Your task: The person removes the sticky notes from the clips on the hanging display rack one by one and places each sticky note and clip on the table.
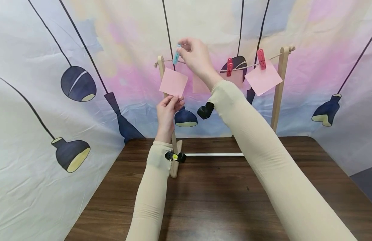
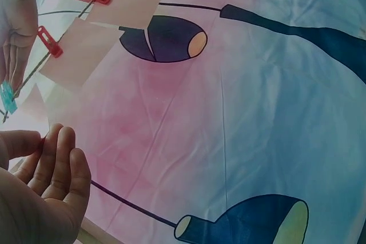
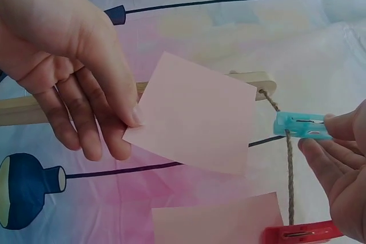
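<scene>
My left hand (image 1: 168, 112) pinches the lower corner of a square pink paper (image 1: 173, 82) between thumb and fingers. The paper is tilted, just below the twine (image 3: 290, 181) near the left wooden post (image 3: 251, 79). Above it, my right hand (image 1: 198, 57) pinches a light blue clothespin (image 3: 300, 125) by its handle end. The clothespin's front end is at the twine. A small gap separates it from the paper in the right wrist view. Whether its tips grip the twine cannot be told.
Further right hang more pink papers (image 1: 262, 79) under red clothespins (image 1: 261, 59); my right forearm partly covers one paper. A right wooden post (image 1: 279, 90) holds the twine's other end. A white rod (image 1: 214, 154) runs low above the brown table (image 1: 210, 201), before a painted cloth backdrop (image 1: 128, 40).
</scene>
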{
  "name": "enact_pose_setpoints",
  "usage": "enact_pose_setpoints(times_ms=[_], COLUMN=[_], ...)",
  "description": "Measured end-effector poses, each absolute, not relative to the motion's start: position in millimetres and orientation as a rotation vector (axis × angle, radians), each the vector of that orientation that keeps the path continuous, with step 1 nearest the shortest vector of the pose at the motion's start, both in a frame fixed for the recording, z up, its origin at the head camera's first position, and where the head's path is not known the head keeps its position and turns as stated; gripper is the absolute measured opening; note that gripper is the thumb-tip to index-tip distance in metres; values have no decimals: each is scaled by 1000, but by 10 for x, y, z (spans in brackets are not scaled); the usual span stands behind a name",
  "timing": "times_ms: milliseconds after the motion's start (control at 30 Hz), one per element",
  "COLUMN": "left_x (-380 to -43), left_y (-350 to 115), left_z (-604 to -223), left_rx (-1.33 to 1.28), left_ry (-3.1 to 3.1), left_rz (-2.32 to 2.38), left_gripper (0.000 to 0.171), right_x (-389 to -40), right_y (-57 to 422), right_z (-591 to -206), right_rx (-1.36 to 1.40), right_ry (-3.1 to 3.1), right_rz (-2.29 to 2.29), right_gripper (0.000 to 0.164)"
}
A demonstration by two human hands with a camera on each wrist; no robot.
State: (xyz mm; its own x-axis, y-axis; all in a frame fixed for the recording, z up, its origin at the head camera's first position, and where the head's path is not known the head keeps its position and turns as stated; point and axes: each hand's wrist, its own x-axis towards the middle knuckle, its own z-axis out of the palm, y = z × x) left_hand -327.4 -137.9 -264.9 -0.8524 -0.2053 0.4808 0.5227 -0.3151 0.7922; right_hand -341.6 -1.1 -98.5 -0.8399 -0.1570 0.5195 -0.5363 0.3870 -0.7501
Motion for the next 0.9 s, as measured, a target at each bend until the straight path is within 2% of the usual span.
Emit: enact_pose_setpoints(times_ms=[567, 900], left_x=[-3268, -3235], left_y=[-1369, -1502], left_z=[-2641, -2734], left_rx=[-411, -402], left_ry=[-1426, -1450], left_rz=[-2220, -2174], left_gripper=[13, 12], right_x=[-3329, -3215], right_y=[81, 290], right_z=[-888, -1049], right_rx=[582, 665], right_ry=[-2251, -2287], right_rz=[1378, 1305], right_gripper=[33, 37])
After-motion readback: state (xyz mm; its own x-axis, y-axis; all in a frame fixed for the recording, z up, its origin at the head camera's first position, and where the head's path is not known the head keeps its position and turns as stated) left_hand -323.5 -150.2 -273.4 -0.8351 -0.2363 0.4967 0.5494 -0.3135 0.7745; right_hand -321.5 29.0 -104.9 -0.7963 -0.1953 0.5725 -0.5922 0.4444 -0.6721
